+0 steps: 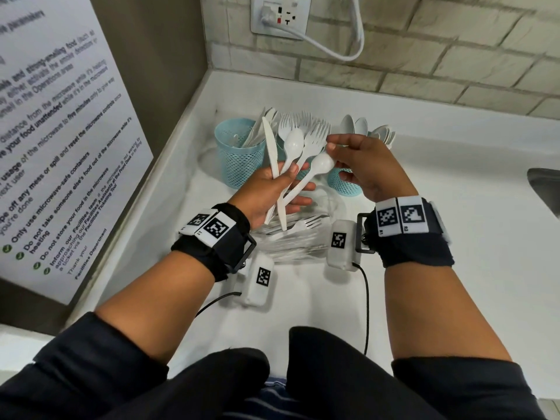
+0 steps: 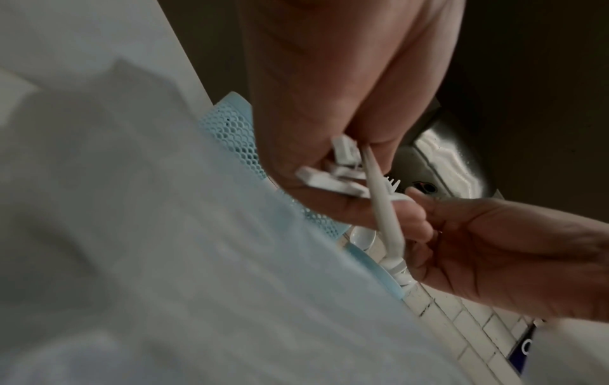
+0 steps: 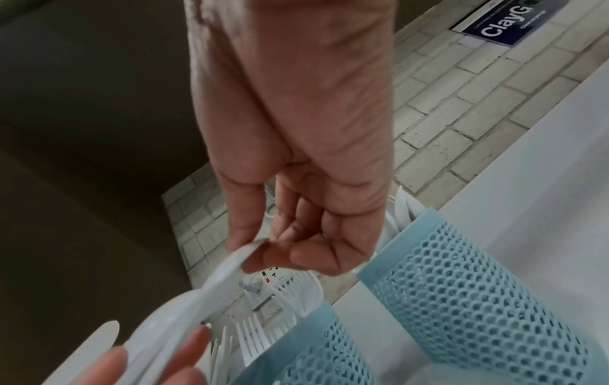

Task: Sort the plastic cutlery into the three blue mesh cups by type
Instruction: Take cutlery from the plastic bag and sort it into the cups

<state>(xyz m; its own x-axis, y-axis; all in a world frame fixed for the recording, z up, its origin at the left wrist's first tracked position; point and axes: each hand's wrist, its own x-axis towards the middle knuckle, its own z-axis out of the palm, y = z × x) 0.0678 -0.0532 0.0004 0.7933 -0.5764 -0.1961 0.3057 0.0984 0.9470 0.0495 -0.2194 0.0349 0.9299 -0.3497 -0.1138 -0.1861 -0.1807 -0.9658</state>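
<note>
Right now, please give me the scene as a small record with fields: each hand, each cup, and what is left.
left hand: holds mixed bunch of cutlery
right hand: pinches bowl of a spoon in that bunch
left cup: knives
middle cup: forks
right cup: spoons
unsorted forks: on counter, below the hands

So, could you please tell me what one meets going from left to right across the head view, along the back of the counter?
White laminated notice on the wall → blue mesh cup holding white plastic knives → white plastic forks standing upright → white plastic spoons standing in the right-hand blue mesh cup → steel sink edge.
</note>
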